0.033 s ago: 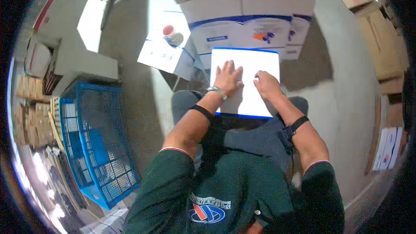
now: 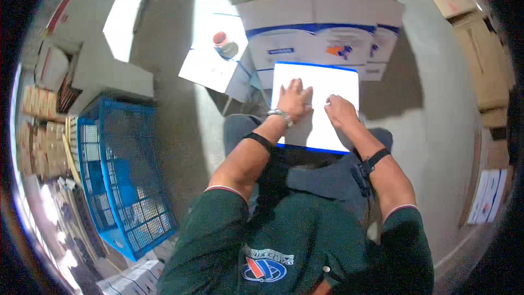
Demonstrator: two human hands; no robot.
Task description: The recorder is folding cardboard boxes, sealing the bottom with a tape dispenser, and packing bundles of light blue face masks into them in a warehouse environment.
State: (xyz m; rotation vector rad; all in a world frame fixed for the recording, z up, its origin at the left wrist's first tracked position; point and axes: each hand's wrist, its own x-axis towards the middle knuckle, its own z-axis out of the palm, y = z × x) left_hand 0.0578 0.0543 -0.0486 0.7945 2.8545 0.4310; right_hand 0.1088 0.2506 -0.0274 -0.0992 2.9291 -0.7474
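Probably a packing workshop: brown cartons (image 2: 483,60), a blue crate (image 2: 113,194).

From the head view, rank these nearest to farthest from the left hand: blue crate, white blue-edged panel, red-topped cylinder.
1. White blue-edged panel: directly beneath the left hand.
2. Red-topped cylinder: ahead, to the left.
3. Blue crate: far left, lower in view.

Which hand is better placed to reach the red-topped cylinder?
Probably the left hand: spread over the blue-edged white panel, it is nearer the red-topped cylinder at upper left. The right hand, curled over the panel, is farther right.
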